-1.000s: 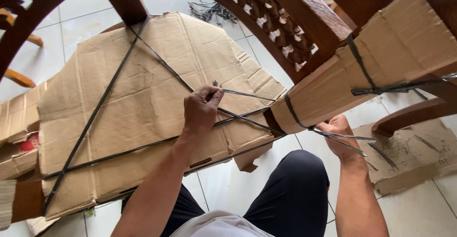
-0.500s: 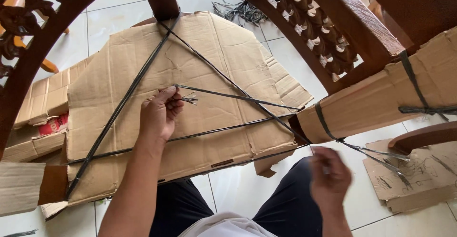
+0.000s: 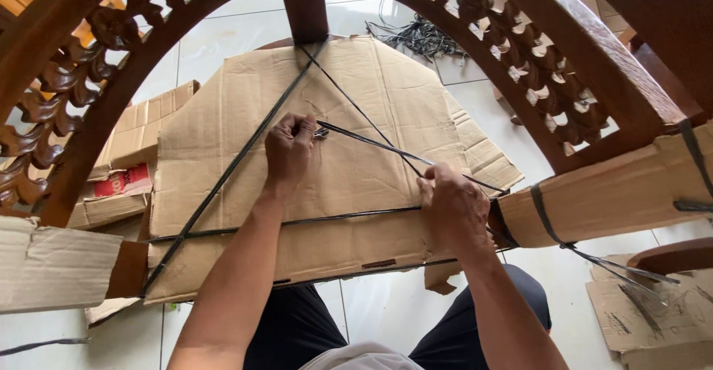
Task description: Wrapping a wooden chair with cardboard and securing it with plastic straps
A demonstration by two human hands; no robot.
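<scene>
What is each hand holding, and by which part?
The left hand pinches the black strap at its free end. The right hand presses on the same strap lower down, against the cardboard.

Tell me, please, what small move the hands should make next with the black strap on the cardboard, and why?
Probably pull the strap tight with the left hand. That hand grips the strap's end near a small metal clip, while the right hand presses the strap down at the edge of the cardboard. The stretch between them looks straight, but whether it is fastened cannot be told.
</scene>
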